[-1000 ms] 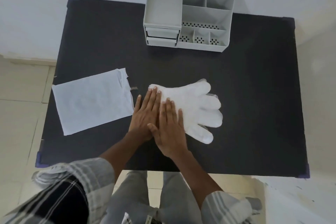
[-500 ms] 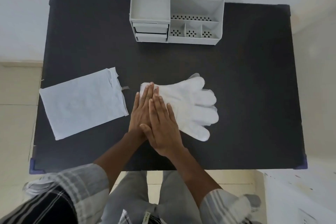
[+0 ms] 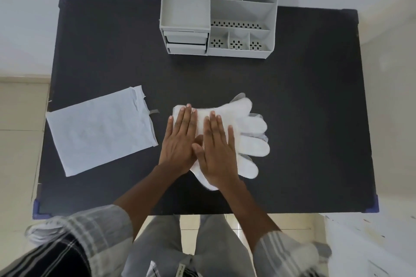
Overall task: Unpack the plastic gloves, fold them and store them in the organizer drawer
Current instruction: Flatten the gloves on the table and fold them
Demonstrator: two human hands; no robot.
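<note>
Both hands, left hand point(image 3: 180, 141) and right hand point(image 3: 217, 153), press flat with fingers spread open on the gloves point(image 3: 245, 132) at frame centre, likely smoothing them for folding.

The right hand point(image 3: 217, 153) has slid off the left hand point(image 3: 179, 141) and to the right across the stack of gloves point(image 3: 247, 132). The two now lie flat side by side, with glove showing between their fingers point(image 3: 211, 123).

Grey-and-white plaid shirt sleeves point(image 3: 94, 229) rolled to the elbows, bare forearms, grey trousers point(image 3: 157, 247).
</note>
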